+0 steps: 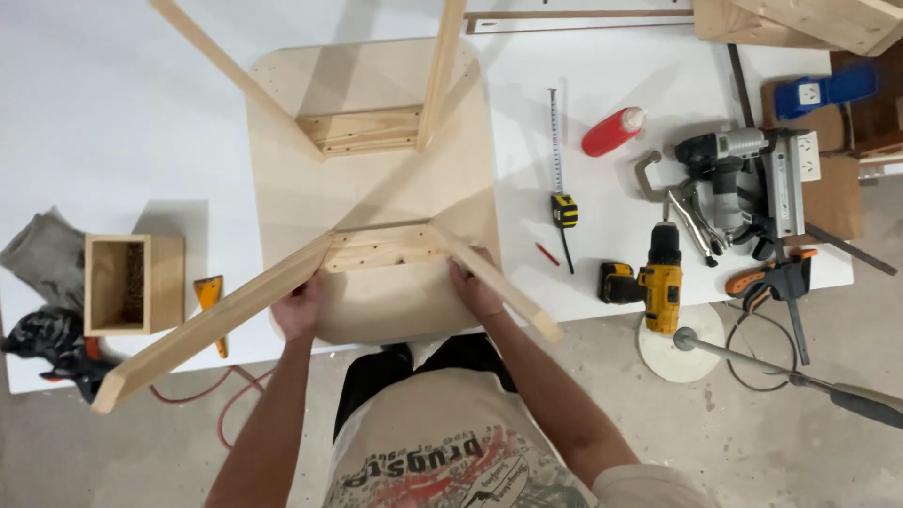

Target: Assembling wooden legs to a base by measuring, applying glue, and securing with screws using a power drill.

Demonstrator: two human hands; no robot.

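Head view: an upturned wooden stool (372, 188) is steadied on the white worktop (94, 113), the left hand (299, 309) closed on one near leg, the right hand (473, 290) on the other; a yellow drill (658, 277) is seen well right

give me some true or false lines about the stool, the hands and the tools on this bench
1. The wooden stool lies seat down, legs up. True.
2. Both hands grip the drill. False: the left hand and right hand rest at the stool's near leg joints; the yellow cordless drill lies untouched.
3. The tape measure lies right of the stool. True.
4. The red bottle stands upright. False: it lies on its side.
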